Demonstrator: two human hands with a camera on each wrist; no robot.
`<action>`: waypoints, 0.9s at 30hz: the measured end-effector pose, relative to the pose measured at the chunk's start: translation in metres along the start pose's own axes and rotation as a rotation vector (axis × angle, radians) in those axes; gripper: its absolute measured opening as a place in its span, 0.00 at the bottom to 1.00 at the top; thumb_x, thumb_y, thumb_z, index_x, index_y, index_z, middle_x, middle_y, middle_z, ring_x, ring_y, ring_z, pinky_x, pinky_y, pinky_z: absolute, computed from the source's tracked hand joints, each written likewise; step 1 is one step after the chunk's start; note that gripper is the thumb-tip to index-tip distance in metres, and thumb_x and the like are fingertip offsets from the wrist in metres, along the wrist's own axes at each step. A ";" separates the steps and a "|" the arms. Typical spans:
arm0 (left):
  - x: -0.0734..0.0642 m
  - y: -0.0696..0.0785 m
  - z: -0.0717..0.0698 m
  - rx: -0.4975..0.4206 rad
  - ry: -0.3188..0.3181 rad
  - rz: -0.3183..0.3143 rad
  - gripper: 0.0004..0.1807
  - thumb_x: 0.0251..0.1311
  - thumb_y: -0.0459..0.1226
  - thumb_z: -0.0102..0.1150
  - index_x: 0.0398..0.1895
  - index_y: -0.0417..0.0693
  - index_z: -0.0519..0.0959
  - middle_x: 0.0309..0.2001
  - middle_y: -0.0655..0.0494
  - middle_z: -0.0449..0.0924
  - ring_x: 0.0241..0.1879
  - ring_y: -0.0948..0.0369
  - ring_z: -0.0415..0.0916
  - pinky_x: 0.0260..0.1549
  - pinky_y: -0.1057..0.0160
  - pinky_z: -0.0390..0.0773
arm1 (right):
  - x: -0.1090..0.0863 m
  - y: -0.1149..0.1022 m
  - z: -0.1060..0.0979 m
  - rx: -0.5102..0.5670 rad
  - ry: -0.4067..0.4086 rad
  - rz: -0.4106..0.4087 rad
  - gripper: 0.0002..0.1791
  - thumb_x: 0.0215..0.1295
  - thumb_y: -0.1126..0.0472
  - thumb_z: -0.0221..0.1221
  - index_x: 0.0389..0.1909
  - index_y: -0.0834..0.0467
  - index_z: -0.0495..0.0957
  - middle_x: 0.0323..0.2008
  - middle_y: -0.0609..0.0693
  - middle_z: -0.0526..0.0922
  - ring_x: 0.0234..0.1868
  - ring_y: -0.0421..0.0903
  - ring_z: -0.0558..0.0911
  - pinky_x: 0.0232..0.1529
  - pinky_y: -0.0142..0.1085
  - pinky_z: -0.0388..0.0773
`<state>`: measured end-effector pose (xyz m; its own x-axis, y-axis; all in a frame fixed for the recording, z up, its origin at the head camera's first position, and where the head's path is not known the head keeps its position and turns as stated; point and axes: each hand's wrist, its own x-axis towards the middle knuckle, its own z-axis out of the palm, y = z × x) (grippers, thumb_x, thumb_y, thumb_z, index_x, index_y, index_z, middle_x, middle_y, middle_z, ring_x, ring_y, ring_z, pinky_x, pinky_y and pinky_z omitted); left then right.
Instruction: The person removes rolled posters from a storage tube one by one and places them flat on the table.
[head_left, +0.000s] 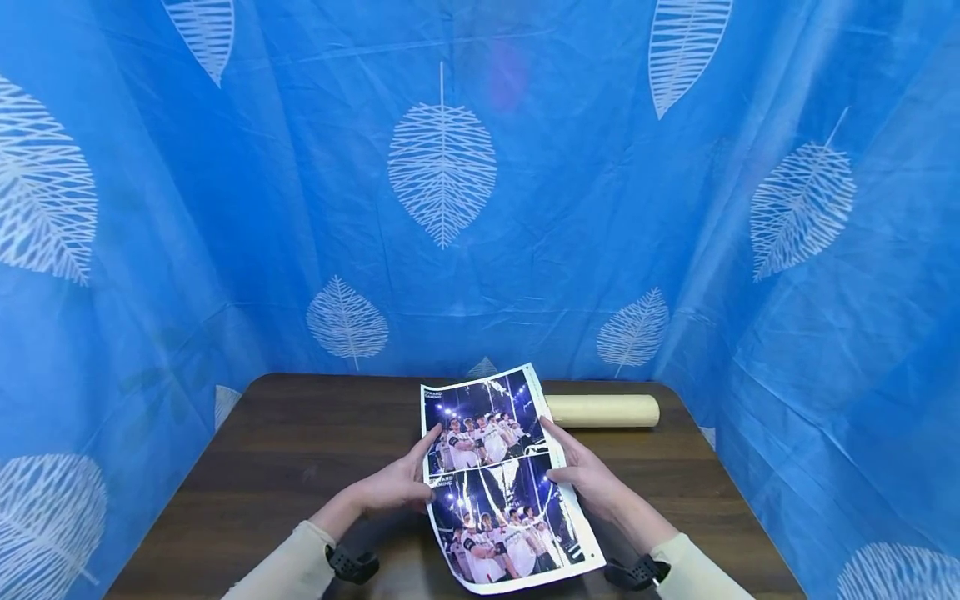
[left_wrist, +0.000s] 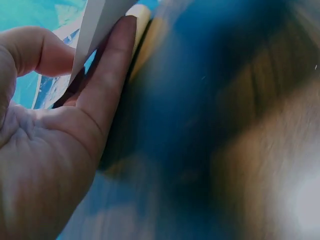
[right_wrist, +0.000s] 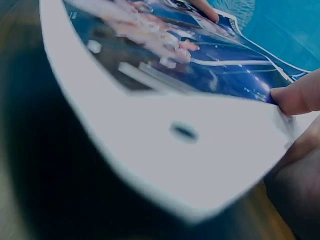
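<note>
A white-bordered sheet printed with two group photos (head_left: 495, 487) is held up over the front of the table, its surface slightly curved. My left hand (head_left: 393, 485) pinches its left edge, thumb on the printed face and fingers behind, as the left wrist view shows with the sheet's pale back (left_wrist: 97, 30). At the opposite edge my right hand (head_left: 588, 475) grips it the same way, its thumb (right_wrist: 295, 97) lying on the border. In the right wrist view the sheet's near corner (right_wrist: 175, 160) bears a small dark mark. Fingers behind the sheet are partly hidden.
A pale yellow roll (head_left: 607, 411) lies along the back right of the dark wooden table (head_left: 315, 433), its left end hidden behind the sheet. Blue cloth (head_left: 525, 208) with white leaf prints hangs around the back and sides. Black bands (head_left: 352, 564) circle both wrists.
</note>
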<state>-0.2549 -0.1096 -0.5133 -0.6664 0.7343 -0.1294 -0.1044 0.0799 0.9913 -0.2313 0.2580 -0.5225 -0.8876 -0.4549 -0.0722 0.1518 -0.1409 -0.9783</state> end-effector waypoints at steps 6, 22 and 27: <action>0.013 -0.012 0.015 -0.042 -0.107 0.028 0.64 0.57 0.18 0.56 0.82 0.65 0.26 0.74 0.38 0.60 0.50 0.53 0.80 0.39 0.62 0.79 | -0.027 0.010 -0.017 -0.026 -0.025 0.018 0.57 0.60 0.81 0.51 0.84 0.45 0.37 0.81 0.65 0.42 0.65 0.56 0.76 0.57 0.46 0.80; 0.048 -0.022 0.081 0.328 0.018 -0.097 0.59 0.43 0.17 0.64 0.81 0.36 0.46 0.62 0.35 0.71 0.28 0.58 0.79 0.25 0.62 0.83 | -0.084 0.024 -0.058 -0.364 -0.035 0.150 0.54 0.53 0.78 0.59 0.76 0.77 0.35 0.66 0.74 0.66 0.40 0.47 0.83 0.39 0.33 0.80; 0.054 -0.012 0.098 0.497 0.060 -0.176 0.57 0.44 0.19 0.70 0.79 0.34 0.51 0.62 0.32 0.70 0.20 0.59 0.76 0.20 0.60 0.83 | -0.088 0.016 -0.059 -0.526 -0.006 0.222 0.53 0.52 0.77 0.60 0.75 0.79 0.40 0.33 0.53 0.78 0.22 0.40 0.72 0.22 0.31 0.71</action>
<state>-0.2178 -0.0047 -0.5298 -0.7132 0.6421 -0.2814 0.1343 0.5191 0.8441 -0.1763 0.3477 -0.5436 -0.8563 -0.4291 -0.2874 0.0957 0.4149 -0.9048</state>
